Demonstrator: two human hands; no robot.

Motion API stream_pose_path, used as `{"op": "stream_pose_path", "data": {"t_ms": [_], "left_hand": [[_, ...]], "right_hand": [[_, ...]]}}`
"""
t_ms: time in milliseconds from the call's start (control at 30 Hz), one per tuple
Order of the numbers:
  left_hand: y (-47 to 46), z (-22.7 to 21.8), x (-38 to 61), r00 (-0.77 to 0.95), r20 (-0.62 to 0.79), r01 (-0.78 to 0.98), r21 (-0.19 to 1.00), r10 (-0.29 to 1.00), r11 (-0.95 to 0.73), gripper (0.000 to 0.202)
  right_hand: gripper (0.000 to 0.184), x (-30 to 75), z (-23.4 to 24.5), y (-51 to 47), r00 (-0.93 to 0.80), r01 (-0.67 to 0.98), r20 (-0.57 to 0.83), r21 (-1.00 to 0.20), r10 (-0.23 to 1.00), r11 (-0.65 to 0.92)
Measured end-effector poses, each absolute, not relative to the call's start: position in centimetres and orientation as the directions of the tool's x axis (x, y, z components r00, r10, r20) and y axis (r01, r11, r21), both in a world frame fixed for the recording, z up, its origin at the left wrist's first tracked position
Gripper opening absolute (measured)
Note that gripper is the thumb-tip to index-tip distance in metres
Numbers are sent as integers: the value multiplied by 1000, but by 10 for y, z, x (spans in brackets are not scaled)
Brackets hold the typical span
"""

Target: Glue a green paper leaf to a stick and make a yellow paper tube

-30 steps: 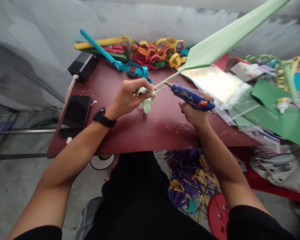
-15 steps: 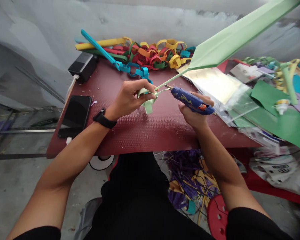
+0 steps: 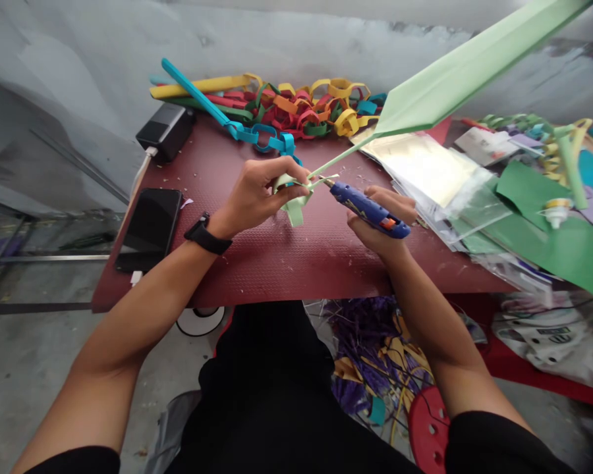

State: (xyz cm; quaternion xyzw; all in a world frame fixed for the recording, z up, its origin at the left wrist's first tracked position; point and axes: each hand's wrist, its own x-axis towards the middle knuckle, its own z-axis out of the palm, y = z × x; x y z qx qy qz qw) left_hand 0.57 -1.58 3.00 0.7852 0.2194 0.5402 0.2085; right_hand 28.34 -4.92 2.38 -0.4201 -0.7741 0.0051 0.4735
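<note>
My left hand (image 3: pixel 271 187) pinches a pale green paper strip (image 3: pixel 294 212) that curls below the fingers. From this grip a long, folded pale green paper (image 3: pixel 425 105) rises to the upper right. A blue glue gun (image 3: pixel 366 207) is in my right hand (image 3: pixel 385 220), with the fingers wrapped round its handle. Its metal nozzle sits at the short loose end of the strip, close to my left fingertips; whether it touches cannot be made out. Blue paper links (image 3: pixel 264 137) lie just behind my left hand, partly hidden by it.
A heap of coloured paper chains (image 3: pixel 301 108) lies along the wall. A phone (image 3: pixel 149 230) and a black power adapter (image 3: pixel 165 131) are at the left. Plastic sleeves (image 3: pixel 435 178), green sheets (image 3: pixel 558 230) and a small glue bottle (image 3: pixel 556 212) cover the right side.
The glue gun in my right hand has moved slightly left and down, its nozzle now nearer my left fingertips along the strip's loose end. My left hand has stayed nearly still.
</note>
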Motion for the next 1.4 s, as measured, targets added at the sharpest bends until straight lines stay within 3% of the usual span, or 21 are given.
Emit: {"op": "stream_pose_path", "data": {"t_ms": [300, 500, 700, 967, 1167, 1400], "left_hand": [[-17, 29, 6, 317, 775, 81, 553, 547, -830, 9], [-19, 31, 7, 330, 755, 82, 576, 567, -814, 14], [-18, 30, 7, 324, 750, 94, 582, 577, -808, 16], [-18, 30, 7, 332, 748, 106, 576, 575, -810, 16], [-18, 30, 7, 329, 751, 78, 582, 572, -809, 17], [-18, 31, 7, 334, 743, 109, 581, 580, -807, 21]], "right_hand": [[32, 284, 20, -50, -172, 618, 807, -358, 565, 700], [31, 285, 17, -48, -227, 605, 786, -349, 576, 716], [36, 288, 14, -47, -124, 706, 773, -372, 622, 602], [33, 291, 11, -45, -287, 620, 769, -305, 571, 723], [37, 291, 10, -46, -140, 718, 779, -346, 612, 604], [37, 291, 10, -44, -276, 657, 755, -303, 594, 690]]}}
